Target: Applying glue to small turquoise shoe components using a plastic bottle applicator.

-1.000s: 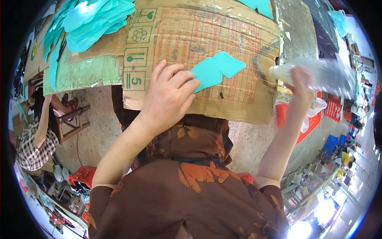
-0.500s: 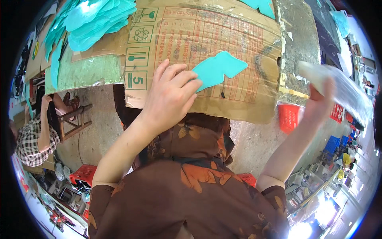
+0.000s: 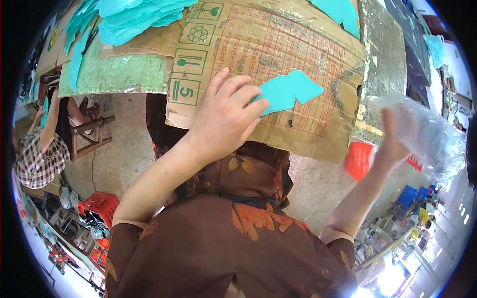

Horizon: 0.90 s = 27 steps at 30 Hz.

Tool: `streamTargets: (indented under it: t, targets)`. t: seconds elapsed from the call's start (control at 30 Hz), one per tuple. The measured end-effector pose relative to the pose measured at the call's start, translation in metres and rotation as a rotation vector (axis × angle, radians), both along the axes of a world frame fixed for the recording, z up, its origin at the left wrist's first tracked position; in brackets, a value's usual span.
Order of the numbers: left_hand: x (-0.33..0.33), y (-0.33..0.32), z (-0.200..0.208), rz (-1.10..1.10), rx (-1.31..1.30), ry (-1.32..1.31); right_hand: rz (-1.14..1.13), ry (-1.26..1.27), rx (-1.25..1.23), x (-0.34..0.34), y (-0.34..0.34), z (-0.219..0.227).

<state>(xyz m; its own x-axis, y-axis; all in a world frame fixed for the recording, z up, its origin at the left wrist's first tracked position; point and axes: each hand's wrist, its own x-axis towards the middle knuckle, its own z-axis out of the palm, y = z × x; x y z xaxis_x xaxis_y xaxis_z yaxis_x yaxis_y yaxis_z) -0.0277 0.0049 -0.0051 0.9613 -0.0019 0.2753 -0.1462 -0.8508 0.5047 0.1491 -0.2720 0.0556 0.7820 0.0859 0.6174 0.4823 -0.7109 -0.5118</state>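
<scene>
A flat turquoise cut-out piece (image 3: 290, 92), notched on its near side, lies on a brown cardboard sheet (image 3: 248, 39). My left hand (image 3: 228, 111) rests palm down at the piece's left end, fingers apart and slightly bent, covering part of it. Out to the right, past the cardboard's edge, my right hand (image 3: 397, 134) is raised and smeared by motion. It grips a crumpled clear plastic bag (image 3: 437, 134), which spreads away to the right; the fingers behind it are partly hidden.
Turquoise pieces (image 3: 134, 20) are heaped at the back left, with another turquoise piece (image 3: 340, 15) at the back right. A red basket (image 3: 358, 160) stands below the table's right side. At far left sits a person in a checked shirt (image 3: 42, 159) near a wooden stool (image 3: 92, 136).
The plastic in my right hand has swung lower and spread into a crumpled bag shape. My left hand stays at the turquoise piece. The whole view has shifted slightly.
</scene>
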Motion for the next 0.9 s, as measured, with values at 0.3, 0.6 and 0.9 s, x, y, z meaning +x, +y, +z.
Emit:
streamTargets:
  t: [0.3, 0.6, 0.9]
  targets:
    - [0.0, 0.007, -0.001, 0.07, 0.046, -0.014, 0.289, 0.392, 0.232, -0.031, 0.044, -0.036]
    - [-0.001, 0.005, -0.002, 0.076, 0.065, 0.009, 0.396, 0.432, 0.115, -0.04, 0.092, -0.048]
    - [0.002, 0.002, -0.001, 0.067, 0.098, 0.025, 0.404, 0.37, -0.014, -0.03, 0.096, -0.046]
